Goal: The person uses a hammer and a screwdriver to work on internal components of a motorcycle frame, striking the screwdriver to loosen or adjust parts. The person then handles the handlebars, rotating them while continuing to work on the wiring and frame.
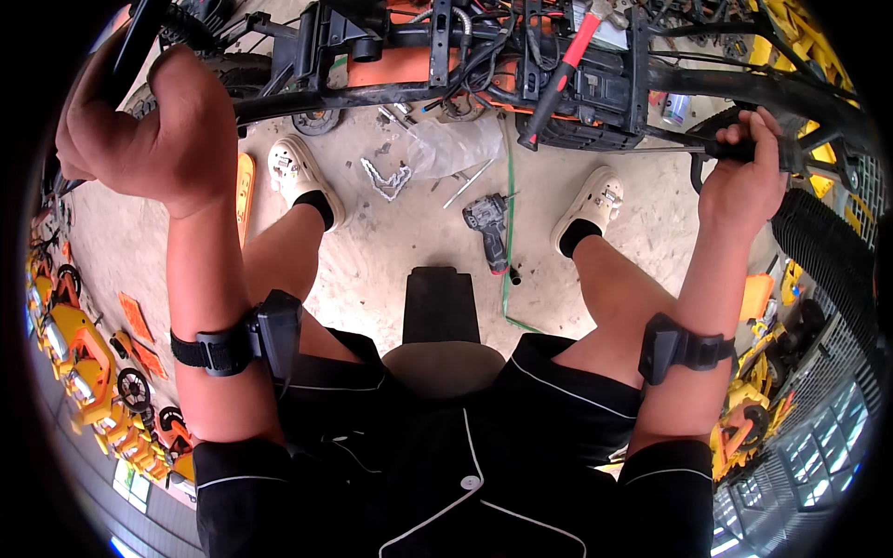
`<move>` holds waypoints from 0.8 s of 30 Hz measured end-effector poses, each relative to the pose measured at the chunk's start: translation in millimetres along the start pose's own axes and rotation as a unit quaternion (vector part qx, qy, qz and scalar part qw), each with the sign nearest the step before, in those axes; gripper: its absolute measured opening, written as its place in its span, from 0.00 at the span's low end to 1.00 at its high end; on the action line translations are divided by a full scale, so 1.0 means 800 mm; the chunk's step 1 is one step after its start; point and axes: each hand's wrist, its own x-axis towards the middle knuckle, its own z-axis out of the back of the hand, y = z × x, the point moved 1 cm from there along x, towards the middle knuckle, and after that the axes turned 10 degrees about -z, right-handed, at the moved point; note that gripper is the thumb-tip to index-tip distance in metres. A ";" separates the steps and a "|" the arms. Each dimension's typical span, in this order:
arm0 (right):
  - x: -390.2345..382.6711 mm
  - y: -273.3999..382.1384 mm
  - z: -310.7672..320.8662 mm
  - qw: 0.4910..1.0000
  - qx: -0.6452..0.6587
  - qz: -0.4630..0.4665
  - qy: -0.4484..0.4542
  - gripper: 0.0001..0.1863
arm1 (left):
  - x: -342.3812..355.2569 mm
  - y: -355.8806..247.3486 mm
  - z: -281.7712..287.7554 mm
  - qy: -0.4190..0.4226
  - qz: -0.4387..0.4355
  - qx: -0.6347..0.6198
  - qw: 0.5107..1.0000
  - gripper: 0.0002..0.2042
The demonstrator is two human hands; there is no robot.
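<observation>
My left hand (153,130) is at the upper left, fingers curled round a black bar (139,46) beside the vehicle frame. At the right, my right hand (744,177) is closed on the black handle of what looks like a screwdriver (674,150). Its thin metal shaft points left, toward the lower edge of the black vehicle frame (363,96); I cannot tell whether the tip touches anything. A hammer (563,79) with a red and black handle rests slantwise across the frame, near wiring and a black box-shaped part (600,88).
On the floor between my shoes lie a cordless power tool (486,228), a chain (386,181), a clear plastic bag (456,147) and a metal rod (469,184). A stool (445,367) is beneath me. Yellow and orange vehicle parts (88,358) line the left side; a black ribbed part (823,232) stands right.
</observation>
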 end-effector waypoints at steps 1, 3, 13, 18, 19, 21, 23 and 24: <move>0.003 -0.002 0.001 1.000 -0.002 -0.003 0.000 0.10 | 0.000 -0.001 -0.002 -0.018 0.008 -0.045 0.999 0.14; 0.007 -0.003 -0.003 1.000 -0.006 -0.002 -0.007 0.10 | 0.007 -0.012 0.002 0.016 -0.012 0.028 0.999 0.14; 0.014 0.008 0.000 1.000 -0.031 0.003 0.002 0.09 | 0.010 -0.017 0.009 0.002 0.151 -0.264 0.953 0.14; 0.002 0.024 0.007 1.000 -0.018 0.012 0.009 0.10 | 0.014 -0.022 0.017 0.004 0.155 -0.212 0.965 0.13; -0.001 0.027 0.007 1.000 -0.016 0.015 0.008 0.09 | 0.016 -0.021 0.019 0.013 0.165 -0.191 0.968 0.13; -0.006 0.026 0.007 1.000 -0.021 0.014 0.009 0.09 | 0.018 -0.026 0.025 0.047 0.244 -0.138 0.959 0.14; -0.009 0.024 0.013 0.999 -0.030 0.015 0.010 0.09 | 0.019 -0.021 0.026 0.060 0.196 -0.106 0.973 0.14; -0.011 0.024 0.014 0.999 -0.032 0.016 0.011 0.09 | 0.020 -0.018 0.028 0.065 0.171 -0.090 0.979 0.15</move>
